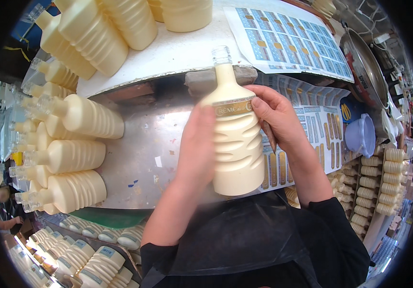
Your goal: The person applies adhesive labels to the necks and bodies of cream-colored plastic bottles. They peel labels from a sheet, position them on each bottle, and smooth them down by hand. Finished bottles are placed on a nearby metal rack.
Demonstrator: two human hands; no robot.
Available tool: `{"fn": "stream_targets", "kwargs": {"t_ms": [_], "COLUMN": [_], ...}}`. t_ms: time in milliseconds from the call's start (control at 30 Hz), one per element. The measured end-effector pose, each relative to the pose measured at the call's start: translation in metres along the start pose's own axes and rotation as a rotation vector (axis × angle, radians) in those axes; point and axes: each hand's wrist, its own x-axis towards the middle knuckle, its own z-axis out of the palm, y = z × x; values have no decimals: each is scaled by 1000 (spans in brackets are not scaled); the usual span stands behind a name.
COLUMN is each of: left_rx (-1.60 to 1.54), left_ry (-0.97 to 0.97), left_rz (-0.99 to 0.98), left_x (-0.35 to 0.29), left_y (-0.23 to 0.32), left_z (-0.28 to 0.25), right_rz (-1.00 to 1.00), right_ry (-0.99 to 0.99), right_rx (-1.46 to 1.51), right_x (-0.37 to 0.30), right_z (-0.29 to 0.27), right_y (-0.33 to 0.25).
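In front of me a cream-coloured ribbed bottle point(237, 163) with a clear threaded neck is tilted slightly, neck pointing away. Across its shoulder lies a gold label strip point(235, 108). My right hand point(282, 117) grips the right shoulder, with the thumb at the strip's right end and some fingers hidden behind. From that hand hangs a slim brown pointed tool point(269, 138), its kind unclear. Against the bottle's left side is my left hand point(194, 149), its fingers smeared by motion.
Several similar bottles point(79, 156) lie on the metal table point(139, 163) at left; larger ones point(132, 24) stand on a white board point(187, 45). Label sheets point(293, 41) cover the right side, near a lilac bucket point(360, 134). Labelled bottles point(93, 266) fill the lower left.
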Motion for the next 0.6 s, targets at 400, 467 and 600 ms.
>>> {"fn": "stream_targets", "kwargs": {"t_ms": [400,467,600], "left_rx": [1,15,49], "left_ry": [-4,-5,11], "left_rz": [47,43,41], "left_x": [1,0,1], "left_y": [-6,-4,-5], "left_z": [-3,-2,-1], "right_rz": [19,12,-39], "right_ry": [23,24,48], "right_rx": [-11,-8,-5], "right_x": [-2,-2,4], "right_z": [4,4,2], "right_y": [-5,-4,9]}}
